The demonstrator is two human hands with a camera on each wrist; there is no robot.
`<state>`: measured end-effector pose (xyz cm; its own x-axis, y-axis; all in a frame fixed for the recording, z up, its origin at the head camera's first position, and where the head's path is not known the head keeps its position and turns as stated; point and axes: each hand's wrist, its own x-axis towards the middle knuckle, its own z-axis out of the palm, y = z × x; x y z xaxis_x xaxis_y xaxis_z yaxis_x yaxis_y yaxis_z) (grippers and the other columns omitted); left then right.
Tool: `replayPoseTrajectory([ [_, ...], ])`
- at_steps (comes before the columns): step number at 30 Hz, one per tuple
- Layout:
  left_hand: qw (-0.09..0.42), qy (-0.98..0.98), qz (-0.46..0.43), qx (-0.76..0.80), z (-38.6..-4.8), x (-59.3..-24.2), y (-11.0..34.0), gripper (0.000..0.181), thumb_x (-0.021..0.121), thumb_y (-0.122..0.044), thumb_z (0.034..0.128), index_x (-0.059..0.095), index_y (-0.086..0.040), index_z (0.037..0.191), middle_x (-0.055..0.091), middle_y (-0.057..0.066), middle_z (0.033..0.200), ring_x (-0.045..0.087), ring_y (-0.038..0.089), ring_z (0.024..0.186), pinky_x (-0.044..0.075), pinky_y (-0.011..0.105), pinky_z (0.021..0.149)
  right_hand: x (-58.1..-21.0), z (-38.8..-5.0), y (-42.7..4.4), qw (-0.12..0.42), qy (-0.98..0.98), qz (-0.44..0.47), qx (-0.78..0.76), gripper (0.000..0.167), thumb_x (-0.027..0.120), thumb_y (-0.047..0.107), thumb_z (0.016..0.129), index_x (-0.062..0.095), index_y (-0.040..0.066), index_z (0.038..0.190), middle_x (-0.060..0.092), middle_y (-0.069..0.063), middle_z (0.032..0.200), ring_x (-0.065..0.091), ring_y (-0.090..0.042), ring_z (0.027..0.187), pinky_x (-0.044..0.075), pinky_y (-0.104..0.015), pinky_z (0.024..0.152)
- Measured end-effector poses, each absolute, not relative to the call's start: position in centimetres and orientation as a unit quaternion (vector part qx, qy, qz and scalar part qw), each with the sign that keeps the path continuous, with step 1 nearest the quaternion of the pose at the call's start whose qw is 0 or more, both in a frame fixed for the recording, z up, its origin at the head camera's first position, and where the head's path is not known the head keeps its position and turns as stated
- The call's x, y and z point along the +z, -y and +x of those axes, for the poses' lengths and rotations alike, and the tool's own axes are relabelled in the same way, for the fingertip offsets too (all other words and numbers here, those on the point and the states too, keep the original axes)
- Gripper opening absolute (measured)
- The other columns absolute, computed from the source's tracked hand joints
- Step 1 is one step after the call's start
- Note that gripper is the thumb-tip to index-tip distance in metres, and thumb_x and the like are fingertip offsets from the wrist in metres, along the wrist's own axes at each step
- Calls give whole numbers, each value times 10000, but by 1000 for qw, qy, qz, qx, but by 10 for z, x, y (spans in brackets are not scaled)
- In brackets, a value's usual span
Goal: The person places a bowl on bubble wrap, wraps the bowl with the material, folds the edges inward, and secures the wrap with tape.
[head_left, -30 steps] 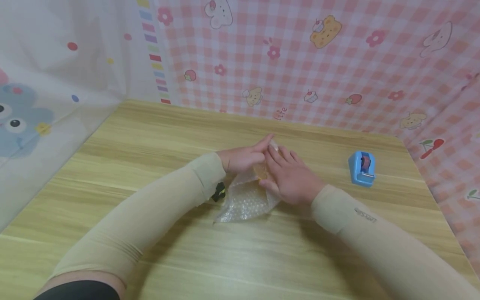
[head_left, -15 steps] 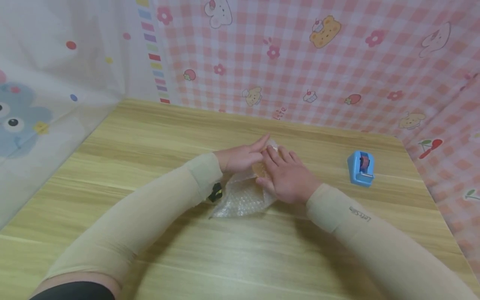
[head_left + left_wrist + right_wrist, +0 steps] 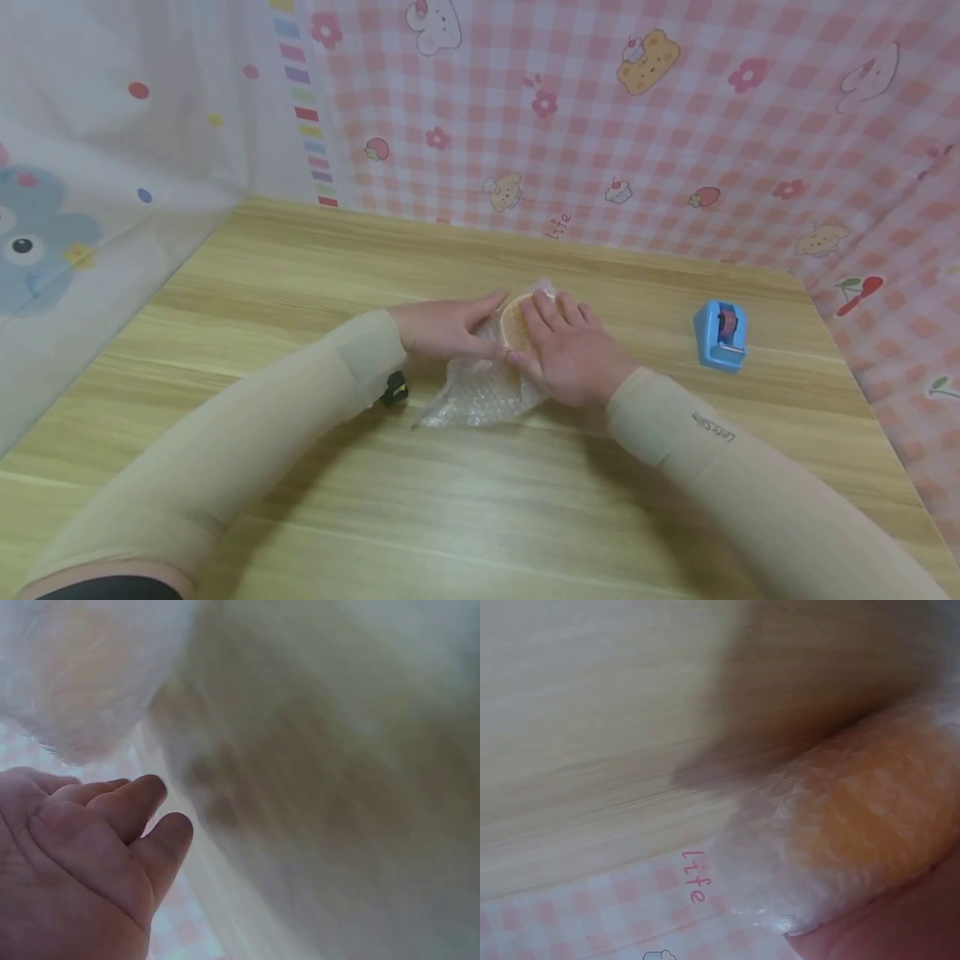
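A round, pale orange-yellow object (image 3: 514,323) lies wrapped in clear bubble wrap (image 3: 480,398) at mid-table; its exact kind is hidden by the wrap. My right hand (image 3: 576,350) rests on its top right with fingers fairly straight. On the left, my left hand (image 3: 442,328) has its thumb spread and fingers loose at the wrap's edge. The left wrist view has the palm (image 3: 82,855) facing up with slightly bent fingers, a gap separating them from the wrap (image 3: 90,682). Orange shows through the wrap (image 3: 877,810) in the right wrist view, above part of the hand (image 3: 900,934).
A blue tape dispenser (image 3: 722,335) with a reddish roll stands to the right on the wood-grain table (image 3: 480,517). Pink checked cloth (image 3: 585,142) hangs behind and at the right. A white printed sheet (image 3: 127,150) hangs on the left.
My left hand has drawn back to the left from the right fingertips, uncovering more of the round object. The right hand stays on the wrapped object, with little shift.
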<state>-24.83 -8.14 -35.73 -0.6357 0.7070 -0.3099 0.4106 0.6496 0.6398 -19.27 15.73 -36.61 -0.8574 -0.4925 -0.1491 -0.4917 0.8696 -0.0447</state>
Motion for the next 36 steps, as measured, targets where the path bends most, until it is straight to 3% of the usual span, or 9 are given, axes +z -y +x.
replayPoseTrajectory([
  [4,291,-858,338,256,-245,-358,87,1061,666,-544,983,-8,-166,1710,196,103,1762,302,298,1596,252,466,1315,-366,-193,-156,84,-965,-247,-6,838,205,635,1098,81,59,1695,45,-186,1770,76,-470,1623,133,-660,1303],
  [17,274,-864,362,217,-240,-358,88,936,662,-397,1009,71,-230,1715,419,116,1673,488,296,1480,349,459,1271,-363,-195,-151,77,-967,-243,-5,817,276,622,1096,105,103,1704,95,-211,1765,155,-552,1580,213,-719,1255],
  [28,248,-891,335,178,-241,-355,95,834,651,-336,1021,204,-129,1694,376,123,1695,428,323,1531,326,489,1283,-361,-198,-149,60,-968,-244,-2,815,297,626,1086,171,100,1697,171,-212,1753,253,-557,1532,259,-707,1234],
  [32,237,-896,325,188,-241,-354,97,755,677,-301,1011,326,-164,1665,538,98,1590,559,289,1417,434,496,1212,-361,-198,-148,57,-969,-241,-10,819,295,635,1082,179,103,1695,197,-215,1742,248,-533,1536,248,-692,1241],
  [36,237,-894,328,192,-240,-356,101,558,685,-283,1001,536,-231,1536,712,21,1333,676,209,1184,531,468,1093,-361,-198,-147,61,-969,-237,-18,832,284,645,1080,167,99,1696,191,-217,1740,184,-522,1571,190,-675,1271],
])
